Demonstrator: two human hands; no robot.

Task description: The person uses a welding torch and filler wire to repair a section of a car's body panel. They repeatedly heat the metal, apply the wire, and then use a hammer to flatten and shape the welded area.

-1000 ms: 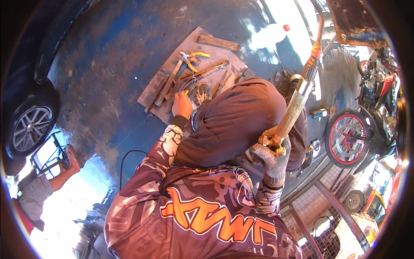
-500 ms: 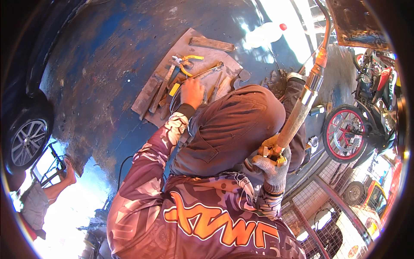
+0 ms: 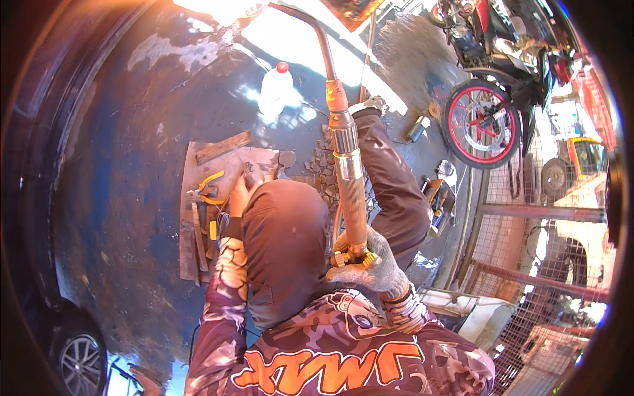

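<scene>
My right hand (image 3: 380, 269), in a grey knit glove, is wrapped round the valve end of a gas torch (image 3: 350, 191). Brass knobs show at its fingers, and the torch's long bent tube runs up toward the top edge. My bare left hand (image 3: 240, 198) is low over a wooden board (image 3: 191, 162) beside my knee. Its fingers look pinched together at a small dark thing, partly hidden by the knee. Close by lie yellow-handled pliers (image 3: 210, 188), a thin silver wire coil (image 3: 223, 218), a yellow piece (image 3: 212, 230) and wooden-looking strips (image 3: 224, 146).
A clear bottle with a red cap (image 3: 276, 89) stands beyond the board. Stone-like chips (image 3: 320, 162) lie past my knee. A motorbike wheel with a red rim (image 3: 482, 124) and a mesh fence (image 3: 528, 244) are on the right. A car wheel (image 3: 81, 363) is at lower left.
The view has turned and shifted, so the board sits further left and lower. My left hand has moved off the wire toward the board's far right part. The torch remains in my right hand.
</scene>
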